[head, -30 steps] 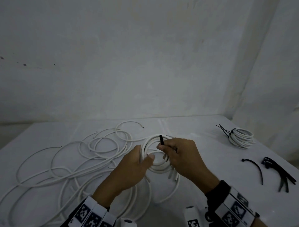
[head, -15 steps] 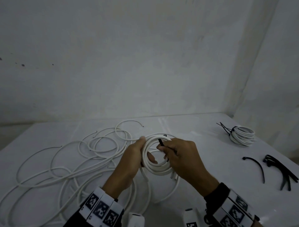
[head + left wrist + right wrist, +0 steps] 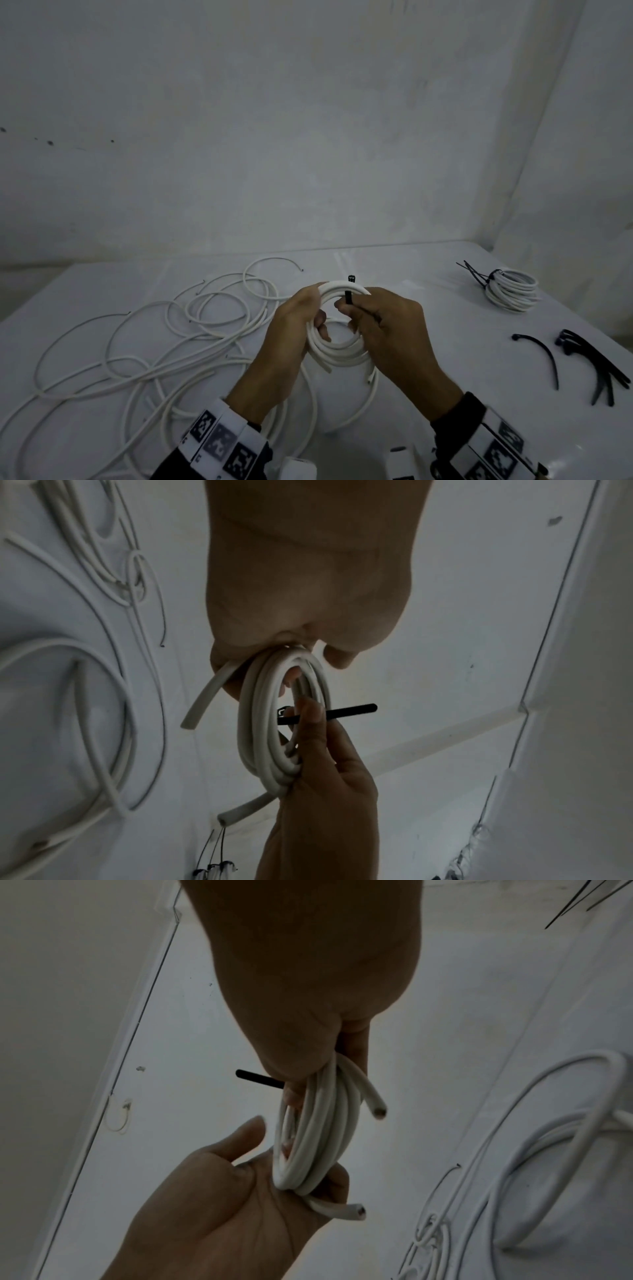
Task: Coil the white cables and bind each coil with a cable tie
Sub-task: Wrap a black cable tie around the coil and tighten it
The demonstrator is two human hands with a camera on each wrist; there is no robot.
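Observation:
A small white cable coil [image 3: 337,353] is held up between both hands above the table. My left hand [image 3: 308,322] grips its left rim, the fingers curled through the loop [image 3: 260,723]. On the right side, my right hand [image 3: 356,315] pinches a black cable tie [image 3: 348,297] against the coil. The tie's free end sticks out sideways [image 3: 352,710] [image 3: 257,1079], and its head [image 3: 351,278] shows just beyond the coil's top. Two cut cable ends hang from the coil [image 3: 375,1107].
Loose white cables [image 3: 154,342] sprawl over the left half of the white table [image 3: 445,394]. A bound coil [image 3: 512,289] lies far right. Spare black ties [image 3: 539,356] [image 3: 596,366] lie near the right edge. Walls close off the back and right.
Both hands have raised the coil off the table and turned it more upright. My left hand has shifted up to the coil's left rim. The tie now crosses the coil's top.

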